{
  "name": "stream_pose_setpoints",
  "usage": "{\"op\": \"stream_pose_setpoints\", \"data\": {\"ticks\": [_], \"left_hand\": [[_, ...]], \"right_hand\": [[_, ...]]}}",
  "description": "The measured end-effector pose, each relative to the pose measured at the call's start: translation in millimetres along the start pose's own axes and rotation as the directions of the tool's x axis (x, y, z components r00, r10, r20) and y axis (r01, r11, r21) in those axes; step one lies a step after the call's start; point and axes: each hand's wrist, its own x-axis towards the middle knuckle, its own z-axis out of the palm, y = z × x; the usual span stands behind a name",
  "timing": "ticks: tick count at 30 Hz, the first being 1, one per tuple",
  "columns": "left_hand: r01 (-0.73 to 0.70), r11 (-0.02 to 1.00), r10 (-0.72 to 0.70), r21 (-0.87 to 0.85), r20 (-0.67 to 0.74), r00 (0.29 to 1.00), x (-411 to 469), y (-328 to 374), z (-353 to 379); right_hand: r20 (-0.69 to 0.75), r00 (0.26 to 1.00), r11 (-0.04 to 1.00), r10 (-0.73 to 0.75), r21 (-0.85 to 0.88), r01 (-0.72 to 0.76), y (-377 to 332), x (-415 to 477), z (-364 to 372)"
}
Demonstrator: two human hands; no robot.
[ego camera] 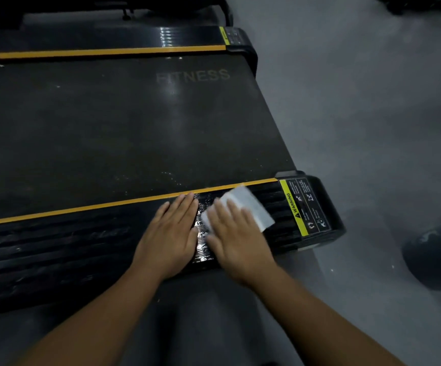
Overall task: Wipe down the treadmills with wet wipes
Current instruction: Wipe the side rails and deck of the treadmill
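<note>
On the treadmill rail [55, 247], right hand [236, 237] atop wet wipe [251, 210] (left hand [170, 233] alongside)

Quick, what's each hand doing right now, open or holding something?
Left hand: open, flat on the side rail, holding nothing.
Right hand: open, straight fingers pressing the wet wipe onto that rail.

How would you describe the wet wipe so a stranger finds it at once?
Find the black treadmill, then its near ribbed side rail below the orange stripe. Near the rail's right end, the right hand presses the wet wipe, the only pale sheet there.
</note>
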Motion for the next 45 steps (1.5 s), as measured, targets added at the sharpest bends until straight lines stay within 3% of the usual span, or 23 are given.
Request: {"op": "stream_pose_setpoints", "data": {"ticks": [1,3,6,7,10,13,18,21,24,27,29,31,34,37,40,42,45], "left_hand": [[0.004,1.0,-0.004,-0.008,0.003,1.0,0,0,-1],[0.007,1.0,-0.007,-0.026,-0.005,1.0,1,0,-1],[0.007,1.0,-0.007,-0.026,-0.009,1.0,0,0,2],[-0.003,1.0,0.003,-0.027,-0.011,1.0,0,-1,3],[-0.009,1.0,0.009,0.002,0.01,1.0,-11,-17,-1],[0.065,0.996,-0.064,0.066,-0.006,0.998,-41,-67,-14],[0.155,0.987,-0.155,0.04,-0.011,0.988,-81,-123,-17],[0.163,0.986,-0.162,0.024,-0.038,0.986,-80,-125,-11],[0.166,0.986,-0.166,0.0,-0.051,0.985,-82,-126,-14],[0.163,0.986,-0.164,-0.032,-0.042,0.986,-81,-123,-16],[0.156,0.987,-0.157,-0.029,-0.033,0.987,-80,-122,-16],[0.15,0.989,-0.15,-0.015,-0.013,0.989,-83,-126,-17],[0.152,0.988,-0.151,0.035,-0.038,0.988,-97,-141,-19],[0.172,0.983,-0.171,0.067,-0.027,0.985,-107,-147,-20],[0.166,0.985,-0.165,0.052,-0.026,0.986,-106,-145,-19],[0.171,0.984,-0.17,0.055,-0.033,0.985,-106,-146,-19],[0.18,0.982,-0.178,0.06,-0.038,0.983,-106,-146,-19]], "right_hand": [[0.014,0.997,0.997,-0.077,-0.006,0.077,0,-19,5],[-0.028,0.998,0.998,-0.057,0.002,0.057,22,-33,4],[-0.045,0.97,0.971,0.239,0.038,-0.237,42,1,-7],[-0.012,0.965,0.965,0.263,0.019,-0.262,32,17,-6],[0.037,0.996,0.997,0.079,-0.001,-0.079,-31,14,6],[0.03,0.996,0.996,-0.087,-0.011,0.088,-45,-22,20],[-0.001,0.992,0.992,0.126,0.003,-0.126,-54,47,13],[0.042,0.996,0.997,-0.078,0.004,0.078,-111,49,28],[0.046,0.968,0.967,-0.247,-0.058,0.25,-95,3,32],[-0.018,0.997,0.995,-0.073,-0.072,0.071,-62,26,23],[0.005,0.999,0.999,0.049,-0.015,-0.049,-84,61,23],[0.047,0.998,0.999,-0.039,0.029,0.038,-125,58,33],[0.08,0.955,0.958,-0.285,-0.016,0.287,-133,13,38],[0.043,0.947,0.946,-0.318,0.079,0.314,-112,10,20],[-0.024,0.989,0.971,-0.143,0.188,0.145,-118,33,12],[-0.05,0.997,0.996,0.051,0.07,-0.047,-128,34,13],[0.007,0.989,0.988,0.151,-0.043,-0.15,-140,31,19]]}}
